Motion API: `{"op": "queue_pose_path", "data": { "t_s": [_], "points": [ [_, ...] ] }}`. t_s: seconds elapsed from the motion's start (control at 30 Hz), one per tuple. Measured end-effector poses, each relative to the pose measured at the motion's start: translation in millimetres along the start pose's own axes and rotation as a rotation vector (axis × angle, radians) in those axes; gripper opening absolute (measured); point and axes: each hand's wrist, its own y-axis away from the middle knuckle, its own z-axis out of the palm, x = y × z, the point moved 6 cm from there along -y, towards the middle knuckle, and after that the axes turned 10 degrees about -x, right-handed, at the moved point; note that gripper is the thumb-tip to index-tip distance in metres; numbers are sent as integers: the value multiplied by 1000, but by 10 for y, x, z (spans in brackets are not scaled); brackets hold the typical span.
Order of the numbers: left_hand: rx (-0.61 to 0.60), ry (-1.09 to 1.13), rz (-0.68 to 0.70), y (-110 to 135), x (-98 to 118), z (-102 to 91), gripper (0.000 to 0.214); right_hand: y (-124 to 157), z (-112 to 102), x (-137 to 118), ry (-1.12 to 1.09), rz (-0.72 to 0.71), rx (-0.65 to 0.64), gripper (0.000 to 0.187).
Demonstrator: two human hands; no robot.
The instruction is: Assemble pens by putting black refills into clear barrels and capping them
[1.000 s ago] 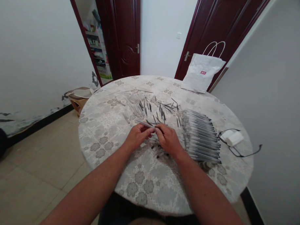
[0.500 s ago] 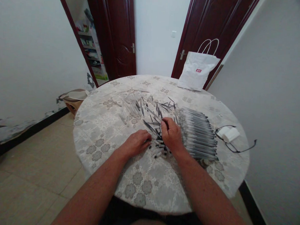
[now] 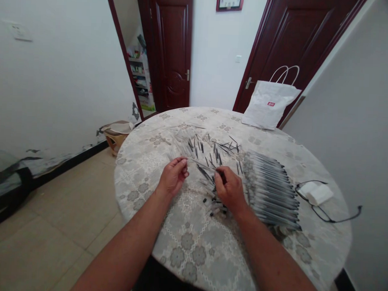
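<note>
Pen barrel (image 3: 202, 163) spans between our hands: our right hand (image 3: 230, 184) pinches one end; our left hand (image 3: 174, 174), fingers bunched, sits at the other, gripping or not we cannot tell

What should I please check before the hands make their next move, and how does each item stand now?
1. Right hand grips the slim rod: ok.
2. Left hand holds the rod's other end: cannot tell; they meet, but too blurred to confirm a grip.
3. Row of pens lies side by side: ok.
4. Dark sticks gathered neatly: not ok; they are scattered.
5. Glasses clear of the pens: cannot tell; they lie very near.
6. Paper bag upright: ok.
</note>
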Motion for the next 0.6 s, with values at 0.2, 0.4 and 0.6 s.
{"op": "queue_pose_path", "data": {
  "t_s": [0.2,0.4,0.6],
  "points": [
    [26,155,34,-42,-16,-76,34,7,70,-37,21,-1,-57,17],
    [58,139,23,-38,-57,-94,37,8,90,7,55,-11,-65,17],
    [74,43,85,-28,-13,-111,33,2,113,-38,90,-52,-115,16]
  ]
}}
